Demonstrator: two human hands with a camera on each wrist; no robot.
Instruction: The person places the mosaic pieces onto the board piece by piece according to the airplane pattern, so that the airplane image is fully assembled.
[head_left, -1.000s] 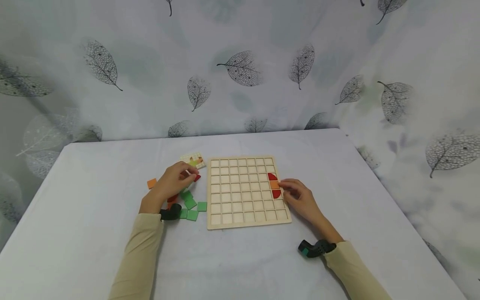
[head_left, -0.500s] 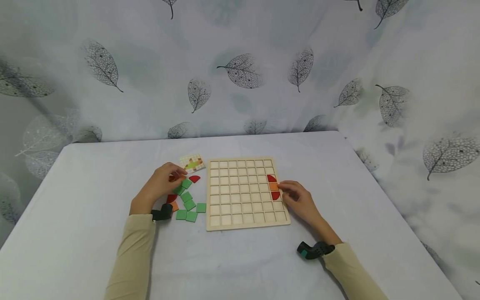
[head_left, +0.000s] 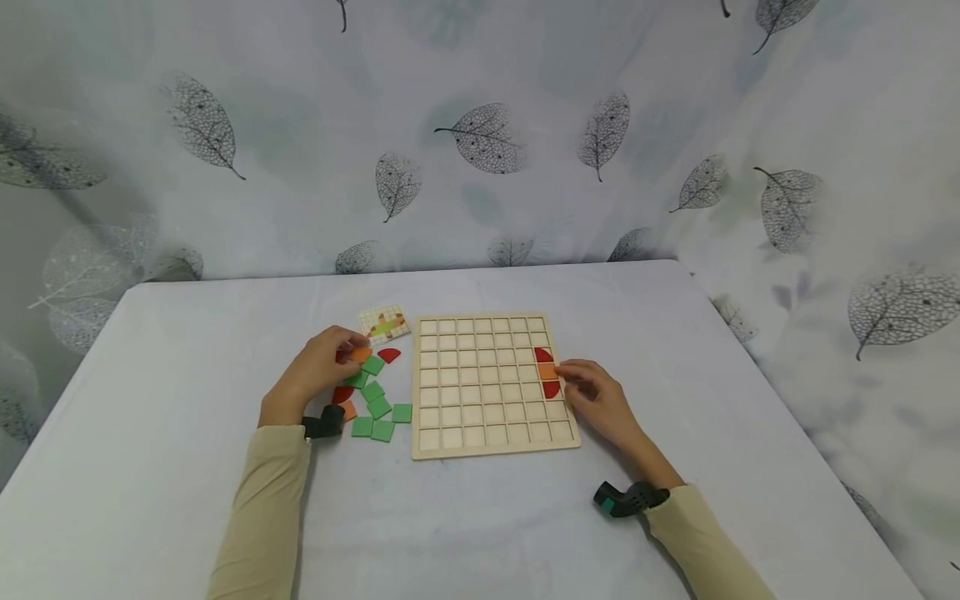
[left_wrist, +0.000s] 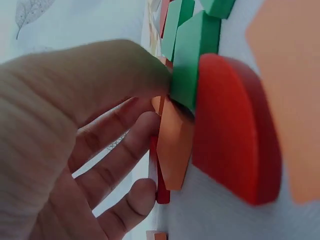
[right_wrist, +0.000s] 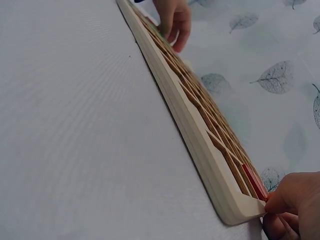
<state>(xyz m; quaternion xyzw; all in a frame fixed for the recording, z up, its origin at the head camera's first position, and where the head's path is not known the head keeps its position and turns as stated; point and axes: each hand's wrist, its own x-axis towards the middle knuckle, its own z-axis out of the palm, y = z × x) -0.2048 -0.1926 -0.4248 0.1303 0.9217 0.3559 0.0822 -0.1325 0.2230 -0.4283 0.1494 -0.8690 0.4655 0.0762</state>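
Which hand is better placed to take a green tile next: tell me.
Likely the left hand: it is close beside the green tiles, while the right hand is across the board, at its right edge.

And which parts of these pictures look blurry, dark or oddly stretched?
Head view: soft light, the board small but its squares readable. Left wrist view: the close-up orange piece at the right edge is out of focus, and the left hand looks shaded. Right wrist view: dull light, the board foreshortened into a slanting strip.
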